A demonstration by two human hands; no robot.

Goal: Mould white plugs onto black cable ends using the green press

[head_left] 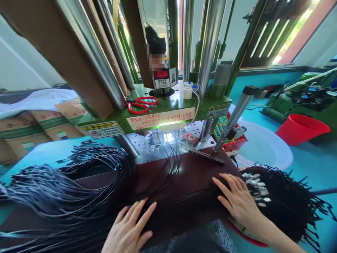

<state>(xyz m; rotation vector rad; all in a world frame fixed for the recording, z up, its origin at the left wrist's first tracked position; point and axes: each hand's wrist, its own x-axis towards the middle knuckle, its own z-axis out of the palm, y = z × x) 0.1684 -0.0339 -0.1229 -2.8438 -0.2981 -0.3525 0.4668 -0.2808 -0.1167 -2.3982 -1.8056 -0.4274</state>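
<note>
My left hand (pixel 130 225) lies with fingers spread on black cables across a dark brown board (pixel 195 172). Further right, my right hand (pixel 239 198) rests on the same row of cables, fingers apart and stretched out. A thick bundle of black cables (pixel 86 189) fans out to the left of the board. Beside my right hand is a heap of black cable ends (pixel 286 203), with white pieces (pixel 256 189) among them. Several thin cables (pixel 173 163) run from the board to the lit metal mould (pixel 167 137) in the green press (pixel 176 102).
Red-handled scissors (pixel 139 105) and a white roll (pixel 187 92) sit on the press ledge. A perforated metal strip (pixel 205 155) lies near the board's back edge. Steel columns (pixel 210 45) rise around the press. To the right stand a white tub (pixel 271 147) and a red bucket (pixel 300 131).
</note>
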